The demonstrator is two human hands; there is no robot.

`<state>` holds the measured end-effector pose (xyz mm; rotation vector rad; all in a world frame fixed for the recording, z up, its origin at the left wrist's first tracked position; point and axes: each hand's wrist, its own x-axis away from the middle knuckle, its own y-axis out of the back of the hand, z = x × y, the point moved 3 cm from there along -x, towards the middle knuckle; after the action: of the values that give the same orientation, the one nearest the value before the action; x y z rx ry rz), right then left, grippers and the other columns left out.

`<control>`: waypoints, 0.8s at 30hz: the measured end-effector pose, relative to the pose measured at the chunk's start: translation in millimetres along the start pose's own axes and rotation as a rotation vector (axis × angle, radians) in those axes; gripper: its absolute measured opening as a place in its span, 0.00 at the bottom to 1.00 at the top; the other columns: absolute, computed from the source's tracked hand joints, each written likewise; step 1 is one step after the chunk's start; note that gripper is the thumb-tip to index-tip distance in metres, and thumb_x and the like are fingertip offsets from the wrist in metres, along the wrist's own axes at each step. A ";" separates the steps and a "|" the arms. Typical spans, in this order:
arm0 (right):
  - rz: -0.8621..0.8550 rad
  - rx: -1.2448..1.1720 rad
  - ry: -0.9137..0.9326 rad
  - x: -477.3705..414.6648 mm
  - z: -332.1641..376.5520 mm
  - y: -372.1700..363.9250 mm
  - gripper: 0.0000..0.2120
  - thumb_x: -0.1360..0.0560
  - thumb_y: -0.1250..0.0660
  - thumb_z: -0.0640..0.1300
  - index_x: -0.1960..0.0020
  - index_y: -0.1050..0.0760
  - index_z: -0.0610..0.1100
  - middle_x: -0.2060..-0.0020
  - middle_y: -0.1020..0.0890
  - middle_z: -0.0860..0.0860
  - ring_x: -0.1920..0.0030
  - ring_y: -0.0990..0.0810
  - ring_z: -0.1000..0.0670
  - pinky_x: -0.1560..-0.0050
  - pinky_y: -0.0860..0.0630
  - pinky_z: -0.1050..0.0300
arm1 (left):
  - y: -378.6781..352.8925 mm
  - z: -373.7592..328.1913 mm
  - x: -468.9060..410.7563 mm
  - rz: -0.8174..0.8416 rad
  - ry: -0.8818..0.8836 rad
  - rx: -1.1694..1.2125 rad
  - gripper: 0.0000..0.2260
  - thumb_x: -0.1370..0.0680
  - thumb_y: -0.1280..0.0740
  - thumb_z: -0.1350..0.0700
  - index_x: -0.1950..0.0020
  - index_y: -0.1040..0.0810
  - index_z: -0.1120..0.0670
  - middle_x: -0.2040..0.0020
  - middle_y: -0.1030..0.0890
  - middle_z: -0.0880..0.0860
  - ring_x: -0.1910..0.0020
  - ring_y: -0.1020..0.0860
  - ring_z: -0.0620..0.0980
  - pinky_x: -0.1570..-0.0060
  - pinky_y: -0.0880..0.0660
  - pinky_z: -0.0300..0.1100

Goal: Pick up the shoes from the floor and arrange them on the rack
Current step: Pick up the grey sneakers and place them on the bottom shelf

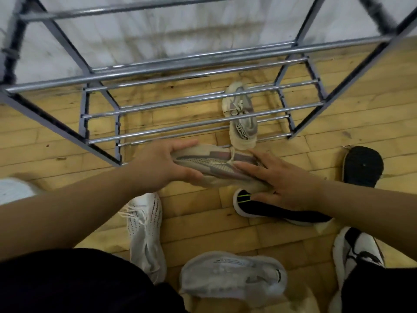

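From the head camera, looking down, both hands hold one beige knit sneaker with mauve panels and pale laces crosswise in the air, just in front of the metal shoe rack of chrome bars on a blue-grey frame. The left hand grips one end, its fingers curled over the far edge and the thumb wrapped along the near side. The right hand takes the other end, its fingers laid nearly straight across the upper and the thumb tucked beneath, so the shoe is pinched between them.

The matching beige sneaker lies on a lower tier of the rack, seen through the upper bars, toe towards the wall and heel sticking out at the front; which tier I cannot tell.

On the yellow wooden plank floor lie:
- a white knit sneaker below the left forearm
- a black sneaker with a green line under the right wrist
- a black shoe to the right
- a pale grey sneaker nearest the camera
- a white-and-black sneaker at the lower right
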<state>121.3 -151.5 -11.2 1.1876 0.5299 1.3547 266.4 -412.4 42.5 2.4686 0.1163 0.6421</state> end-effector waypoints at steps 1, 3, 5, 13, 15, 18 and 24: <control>-0.021 -0.006 -0.023 8.8 -4.0 3.1 0.40 0.22 0.39 0.67 0.20 0.61 0.70 0.19 0.51 0.49 0.22 0.42 0.43 0.24 0.35 0.44 | 3.1 -15.3 -4.9 0.020 -0.029 -0.063 0.41 0.37 0.19 0.40 0.26 0.28 0.37 0.36 0.26 0.38 0.45 0.25 0.37 0.48 0.29 0.29; -0.091 -0.011 -0.050 27.7 -8.4 9.7 0.40 0.22 0.38 0.66 0.19 0.59 0.68 0.21 0.48 0.49 0.25 0.39 0.45 0.26 0.35 0.49 | 5.8 -47.3 -15.0 0.083 -0.082 -0.182 0.42 0.34 0.18 0.43 0.23 0.31 0.38 0.34 0.28 0.37 0.40 0.26 0.38 0.48 0.33 0.27; -0.143 -0.018 -0.112 46.4 -19.4 10.7 0.39 0.21 0.38 0.65 0.19 0.59 0.69 0.22 0.47 0.51 0.26 0.39 0.46 0.27 0.37 0.51 | 5.0 -72.0 -24.9 0.192 -0.098 -0.297 0.46 0.32 0.19 0.46 0.19 0.39 0.40 0.30 0.32 0.36 0.33 0.29 0.39 0.46 0.35 0.23; -0.192 -0.228 -0.534 97.9 -92.1 -29.1 0.35 0.20 0.41 0.67 0.22 0.60 0.73 0.25 0.38 0.46 0.28 0.33 0.38 0.30 0.31 0.45 | -53.0 -86.8 -61.3 0.457 0.035 -0.740 0.49 0.27 0.28 0.34 0.16 0.54 0.43 0.15 0.48 0.51 0.18 0.44 0.53 0.22 0.43 0.49; -0.223 -0.334 -0.620 89.9 -100.8 -34.2 0.35 0.21 0.40 0.67 0.20 0.56 0.71 0.28 0.36 0.46 0.31 0.30 0.38 0.32 0.29 0.44 | -78.8 -77.3 -72.3 0.452 0.050 -0.769 0.48 0.26 0.30 0.32 0.16 0.55 0.44 0.16 0.46 0.54 0.19 0.43 0.56 0.23 0.39 0.51; -0.298 -0.409 -0.727 64.9 -107.7 -35.5 0.36 0.23 0.40 0.70 0.20 0.54 0.70 0.34 0.33 0.47 0.38 0.26 0.39 0.38 0.26 0.45 | -105.5 -65.5 -93.5 0.333 0.060 -0.690 0.45 0.23 0.32 0.35 0.16 0.57 0.44 0.16 0.48 0.57 0.18 0.47 0.59 0.25 0.39 0.50; -0.410 -0.544 -0.848 -3.9 -107.3 -24.9 0.36 0.22 0.41 0.70 0.19 0.51 0.67 0.33 0.32 0.43 0.39 0.26 0.37 0.37 0.27 0.46 | -125.9 -33.5 -140.1 0.071 0.091 -0.430 0.42 0.22 0.34 0.34 0.18 0.58 0.37 0.15 0.49 0.54 0.17 0.51 0.59 0.21 0.46 0.58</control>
<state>39.1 -113.9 -74.4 1.0012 -0.1993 0.4982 134.6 -321.7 -62.6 2.0370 -0.0693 0.7259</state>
